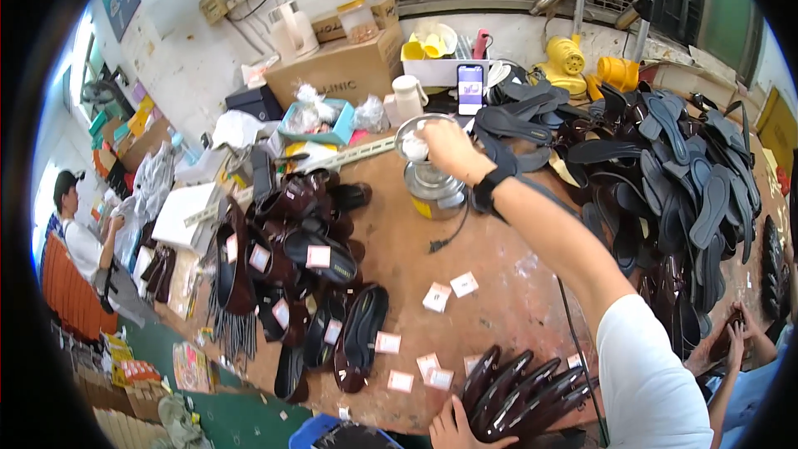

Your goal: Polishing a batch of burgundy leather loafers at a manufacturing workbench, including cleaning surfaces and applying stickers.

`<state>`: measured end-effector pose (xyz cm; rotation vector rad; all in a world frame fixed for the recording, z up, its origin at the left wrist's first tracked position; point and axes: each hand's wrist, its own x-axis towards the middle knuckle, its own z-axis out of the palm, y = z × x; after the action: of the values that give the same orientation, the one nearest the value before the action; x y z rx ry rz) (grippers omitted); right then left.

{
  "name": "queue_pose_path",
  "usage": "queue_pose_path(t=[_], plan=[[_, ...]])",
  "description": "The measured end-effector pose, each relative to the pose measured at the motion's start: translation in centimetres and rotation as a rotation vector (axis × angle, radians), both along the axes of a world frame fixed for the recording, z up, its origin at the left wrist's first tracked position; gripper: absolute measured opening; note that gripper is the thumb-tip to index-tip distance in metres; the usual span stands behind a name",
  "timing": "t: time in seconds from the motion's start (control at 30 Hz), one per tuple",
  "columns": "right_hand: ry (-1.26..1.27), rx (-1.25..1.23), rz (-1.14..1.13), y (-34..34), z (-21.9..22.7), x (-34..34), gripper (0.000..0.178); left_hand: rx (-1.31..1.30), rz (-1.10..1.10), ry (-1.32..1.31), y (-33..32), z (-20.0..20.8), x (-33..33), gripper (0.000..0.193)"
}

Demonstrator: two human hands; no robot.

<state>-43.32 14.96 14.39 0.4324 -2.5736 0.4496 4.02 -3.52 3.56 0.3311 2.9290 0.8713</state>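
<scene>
My right hand (453, 150) reaches over the workbench (490, 283), its fingers closed on a white wad (413, 146) inside a round metal dish (405, 135). That dish sits on top of a metal can (434, 191). At the near edge my left hand (461, 427) lies with its fingers apart, against a row of glossy dark maroon shoe uppers (511, 399). Several small paper tags (436, 297) lie around these uppers. A cord with a plug (438, 244) rests below the can.
Finished maroon shoes (362, 337) with tags are piled on the left. Grey insoles and shoes (665, 166) heap up on the right. A lit phone (470, 90) stands at the back. Another person's hands (736, 337) work at the right edge; one more person (83, 233) sits far left.
</scene>
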Motion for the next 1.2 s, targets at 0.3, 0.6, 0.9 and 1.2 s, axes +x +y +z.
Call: queue_pose_path(t=[0.3, 0.6, 0.9, 1.2], plan=[[-0.030, 0.018, 0.186, 2.0, -2.0, -0.2, 0.021, -0.036, -0.021, -0.092, -0.7, -0.7, -1.8, 0.150], [0.030, 0.039, 0.093, 0.1, -5.2, -0.4, 0.008, -0.014, -0.020, -0.135, -0.9, -0.7, -2.6, 0.146], [-0.011, 0.012, -0.027, 0.5, -5.1, -2.1, 0.029, 0.039, -0.018, -0.139, -0.4, -0.6, -2.9, 0.141], [-0.276, -0.603, -0.106, 10.3, 1.6, 22.6, 0.034, -0.003, 0.067, -0.109, 1.2, -0.7, 0.4, 0.142]])
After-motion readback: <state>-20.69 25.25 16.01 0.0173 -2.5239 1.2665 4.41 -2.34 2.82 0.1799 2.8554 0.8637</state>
